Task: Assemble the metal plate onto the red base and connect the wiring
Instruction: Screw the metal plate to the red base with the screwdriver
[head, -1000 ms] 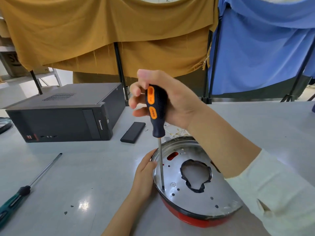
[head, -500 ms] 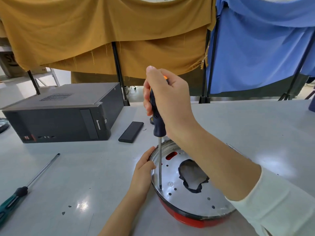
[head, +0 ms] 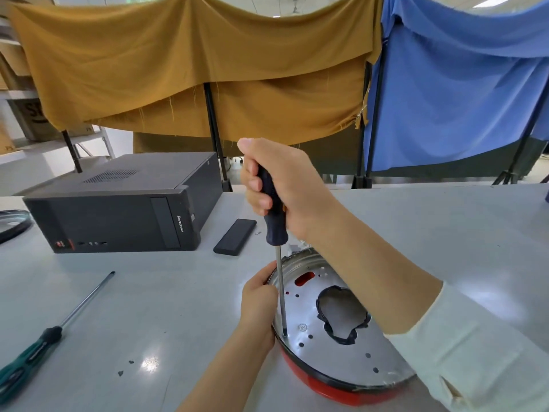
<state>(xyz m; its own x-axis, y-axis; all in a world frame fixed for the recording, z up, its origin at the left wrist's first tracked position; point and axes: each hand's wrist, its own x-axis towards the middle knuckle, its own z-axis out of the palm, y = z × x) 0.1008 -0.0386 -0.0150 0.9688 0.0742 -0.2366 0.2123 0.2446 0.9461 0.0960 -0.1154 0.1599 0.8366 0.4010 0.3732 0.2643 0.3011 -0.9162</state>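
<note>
A grey tabletop (head: 445, 233) spreads under both your hands. Beyond your right hand, to its left, a black computer case (head: 118, 209) lies on its side, with a small black slab (head: 235, 237) between the two.

Just below your right forearm sits the red base (head: 341, 385), round and shallow, with the metal plate (head: 332, 346) seated in its top, so its holes can likely be matched to the base beneath.

Your left hand (head: 258, 304) rests against the near-left rim, fingers curled over the edge, apparently to stop the base turning.

Your right hand (head: 282, 191) is wrapped tightly around the dark handle of a screwdriver (head: 274, 221), held nearly upright. Its thin shaft runs down past your left fingers, and the tip meets the plate near that rim, probably on a screw; the screw itself is too small to confirm.

Far left of your left hand, a green-handled screwdriver (head: 44, 343) lies unused.
</note>
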